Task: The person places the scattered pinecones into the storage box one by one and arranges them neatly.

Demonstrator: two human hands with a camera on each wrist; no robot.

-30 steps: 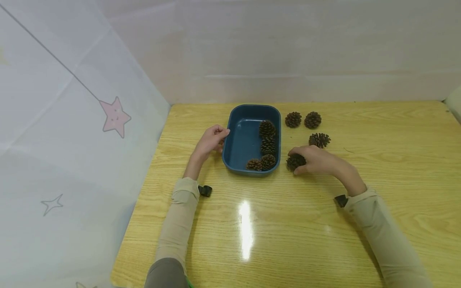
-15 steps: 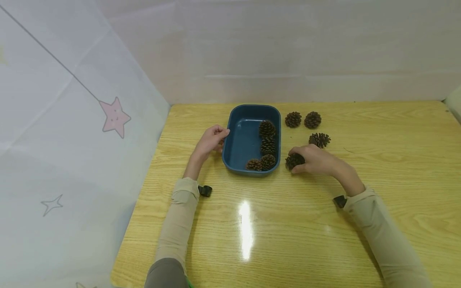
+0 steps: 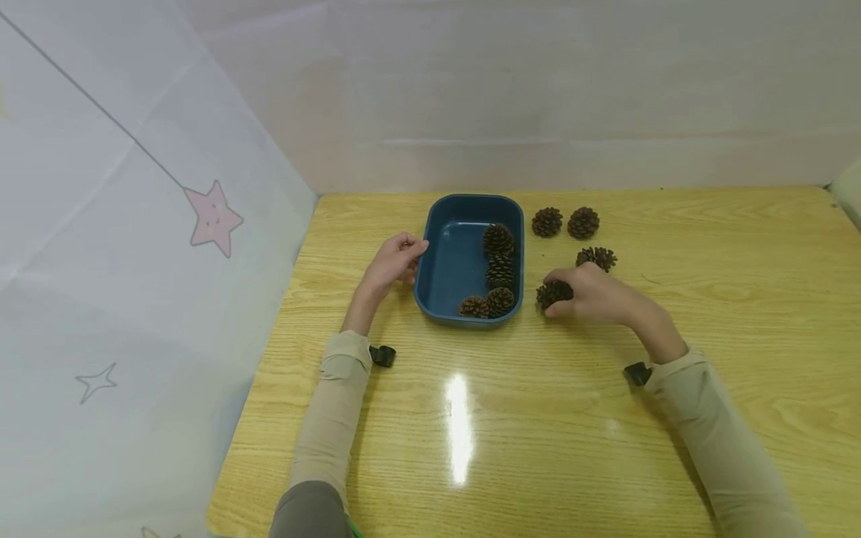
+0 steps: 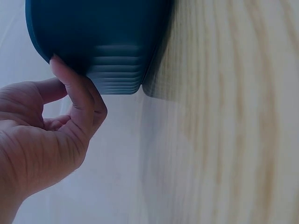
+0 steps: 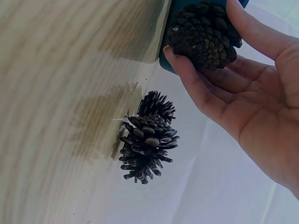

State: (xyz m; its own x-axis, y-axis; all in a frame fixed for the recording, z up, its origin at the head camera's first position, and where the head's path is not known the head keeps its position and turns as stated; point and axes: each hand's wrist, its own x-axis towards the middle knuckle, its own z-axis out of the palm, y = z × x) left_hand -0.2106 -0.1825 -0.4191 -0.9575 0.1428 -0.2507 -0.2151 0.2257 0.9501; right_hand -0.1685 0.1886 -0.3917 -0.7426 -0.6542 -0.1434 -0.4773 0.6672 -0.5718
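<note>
My left hand (image 3: 393, 261) holds the near-left rim of a dark blue rectangular tub (image 3: 454, 265), thumb and fingers pinching its edge in the left wrist view. Right of the tub, my right hand (image 3: 595, 295) grips a brown pine cone (image 3: 549, 294) between thumb and fingers. The right wrist view shows that pine cone (image 5: 205, 39) with its scaly base toward the camera, just off the tub's side. Inside the tub, several pine cones (image 3: 499, 270) lie along the right wall and the near right corner.
Two loose pine cones (image 3: 547, 222) stand side by side on the wooden table (image 3: 525, 418) right of the tub's far end. Another pine cone (image 3: 597, 258) lies just beyond my right hand. A white wall sheet (image 3: 471, 90) rises behind the table, and another covers the left.
My right hand, with the pine cone in its grip, has shifted slightly away from me. The left hand and the tub have stayed in place.
</note>
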